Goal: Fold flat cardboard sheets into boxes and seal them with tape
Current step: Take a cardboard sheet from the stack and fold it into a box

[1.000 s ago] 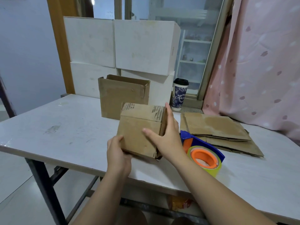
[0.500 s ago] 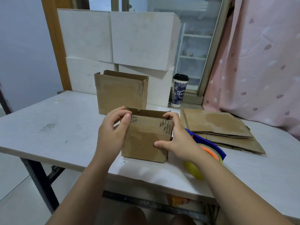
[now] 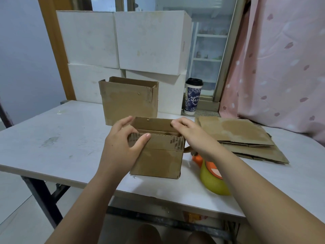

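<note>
A small brown cardboard box [image 3: 158, 159] stands upright on the white table [image 3: 52, 148] near its front edge, its top open and the flaps up. My left hand [image 3: 123, 143] grips the box's left top corner, thumb on the near flap and fingers over the side. My right hand [image 3: 190, 132] reaches over the right top corner, its fingers curled on the far flap. A yellow roll of tape in an orange dispenser [image 3: 211, 175] lies just right of the box, partly hidden under my right forearm. A stack of flat cardboard sheets [image 3: 237, 136] lies further right.
A larger open cardboard box [image 3: 128, 101] stands behind the small one. White boxes [image 3: 149, 43] are stacked against the window at the back. A lidded paper cup [image 3: 192, 96] stands on the sill. A pink curtain [image 3: 281, 67] hangs at the right.
The small box was tipped toward me with its base showing; it now stands upright with the top open. Both hands moved from its sides up to the top flaps.
</note>
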The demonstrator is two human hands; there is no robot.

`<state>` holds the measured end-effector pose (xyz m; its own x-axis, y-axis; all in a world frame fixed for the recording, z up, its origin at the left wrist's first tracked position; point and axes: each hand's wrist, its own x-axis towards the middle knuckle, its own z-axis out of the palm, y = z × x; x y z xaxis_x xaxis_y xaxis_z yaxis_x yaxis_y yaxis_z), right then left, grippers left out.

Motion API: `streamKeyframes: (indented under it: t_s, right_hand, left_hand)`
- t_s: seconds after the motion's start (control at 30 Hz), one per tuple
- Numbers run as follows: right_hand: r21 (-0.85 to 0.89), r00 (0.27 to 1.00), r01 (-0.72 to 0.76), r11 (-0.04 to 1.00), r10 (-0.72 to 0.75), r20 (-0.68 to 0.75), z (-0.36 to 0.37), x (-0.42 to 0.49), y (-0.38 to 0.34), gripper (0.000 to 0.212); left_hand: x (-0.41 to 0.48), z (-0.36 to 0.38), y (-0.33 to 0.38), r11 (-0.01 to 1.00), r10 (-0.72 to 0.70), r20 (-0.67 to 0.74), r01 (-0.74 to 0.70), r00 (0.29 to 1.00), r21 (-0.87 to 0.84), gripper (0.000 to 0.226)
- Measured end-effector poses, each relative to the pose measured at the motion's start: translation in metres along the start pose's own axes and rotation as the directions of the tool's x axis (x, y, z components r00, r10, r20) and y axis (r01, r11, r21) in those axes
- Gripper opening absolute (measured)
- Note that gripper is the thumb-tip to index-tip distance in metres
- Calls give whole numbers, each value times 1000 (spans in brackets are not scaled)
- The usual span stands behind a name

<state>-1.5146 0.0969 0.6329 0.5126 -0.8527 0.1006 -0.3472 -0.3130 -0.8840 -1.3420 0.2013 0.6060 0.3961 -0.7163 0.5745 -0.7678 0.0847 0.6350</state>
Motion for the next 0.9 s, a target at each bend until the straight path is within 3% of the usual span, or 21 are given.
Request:
streamKeyframes:
  t_s: [0.03, 0.13, 0.23, 0.3, 0.37, 0.43, 0.6, 0.77, 0.9]
  right_hand:
    - [-39, 1000, -24, 999, 24, -1, 1, 2, -1, 25]
    - [-69, 997, -71, 995, 74, 36, 1, 6, -4, 43]
    - [-18, 997, -52, 998, 53, 57, 0, 1, -5, 54]
    - [117, 998, -59, 991, 58, 13, 0, -2, -1, 51]
    - [349, 993, -104, 931, 116, -14, 2, -2, 1, 38]
    - [429, 991, -120, 895, 136, -6, 5, -3, 6, 36]
    - [257, 998, -51, 965, 57, -14, 11, -3, 17, 45]
    - [303, 997, -52, 952, 68, -40, 11, -7, 15, 29]
    - [336, 986, -9, 942, 65, -157, 14, -7, 17, 29]
  left_hand:
    - [-3, 0, 0, 1000, 3, 11, -3, 1000, -1, 22]
    - [-10, -1, 1, 994, 60, 95, -51, 994, -95, 8]
    - [-9, -8, 0, 991, 56, 247, -24, 967, -130, 50]
    - [-6, -9, -4, 996, 14, 283, 14, 959, -94, 61]
    - [-5, -7, -9, 993, -32, 271, 60, 962, -99, 64]
    - [-6, -6, -11, 990, -46, 247, 77, 968, -121, 58]
    - [-9, 2, -12, 986, -75, 147, 95, 986, -139, 45]
    - [-12, 19, -5, 980, -110, -43, 101, 993, -174, 44]
    - [-8, 22, 0, 968, -199, -58, 187, 978, -167, 46]
